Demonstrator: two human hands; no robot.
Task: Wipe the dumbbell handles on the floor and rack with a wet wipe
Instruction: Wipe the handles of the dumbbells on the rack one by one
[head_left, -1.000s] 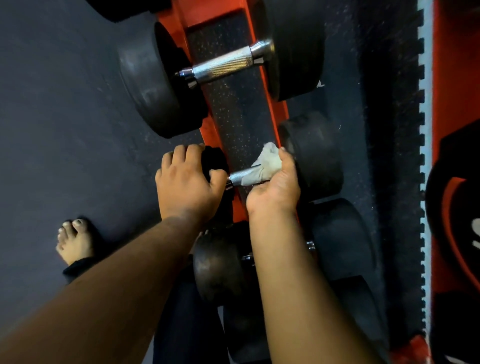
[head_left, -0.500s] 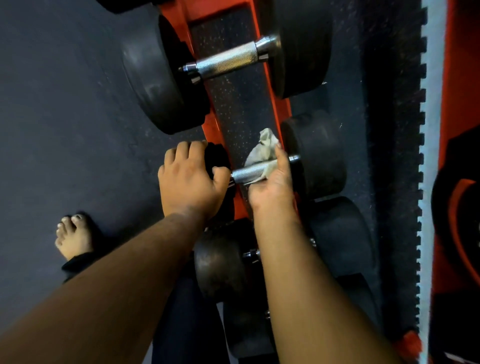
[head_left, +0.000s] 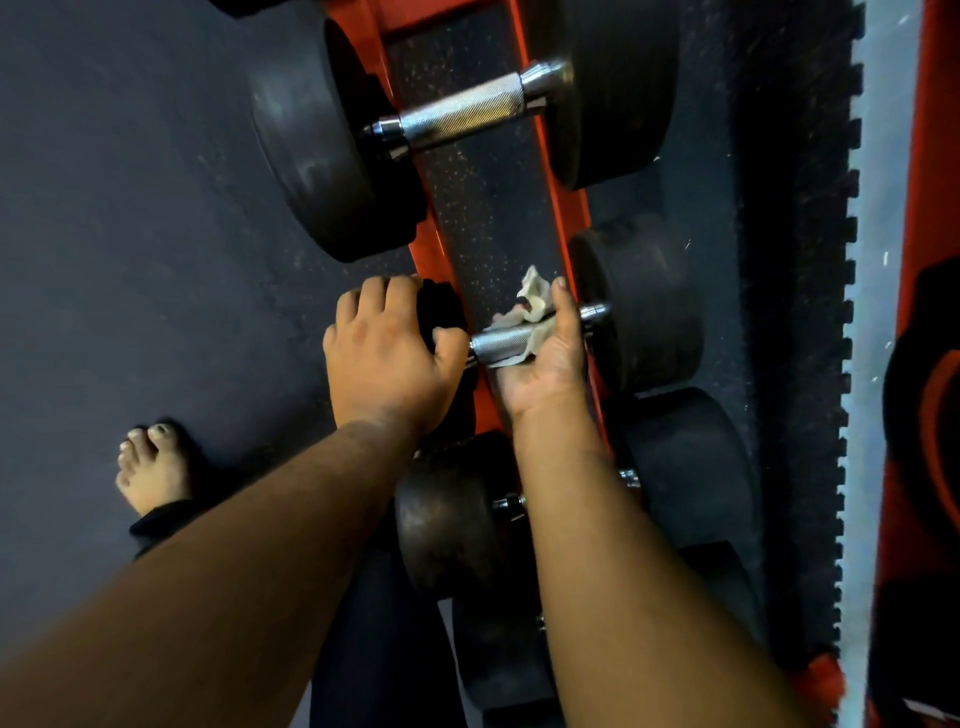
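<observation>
A small black dumbbell lies across the red rack (head_left: 558, 208), its knurled steel handle (head_left: 501, 344) bare on the left half. My right hand (head_left: 545, 358) grips the handle's right half from below, with a crumpled white wet wipe (head_left: 531, 301) wrapped between fingers and steel. My left hand (head_left: 387, 358) curls over the dumbbell's left head (head_left: 441, 312) and holds it. The right head (head_left: 644, 301) is in full view. A larger dumbbell with a bare steel handle (head_left: 460, 111) lies farther up the rack. Another dumbbell (head_left: 452, 514) lies nearer me, its handle mostly hidden by my right forearm.
Dark rubber flooring (head_left: 130, 234) spreads to the left, where a bare foot (head_left: 150, 467) stands. More black dumbbell heads (head_left: 691, 462) sit lower right. A toothed mat edge and pale strip (head_left: 872, 312) run down the right, beside red flooring.
My right hand has turned palm-up under the handle and slid right with the wipe, baring more of the steel on the left. The left hand stays on the left head.
</observation>
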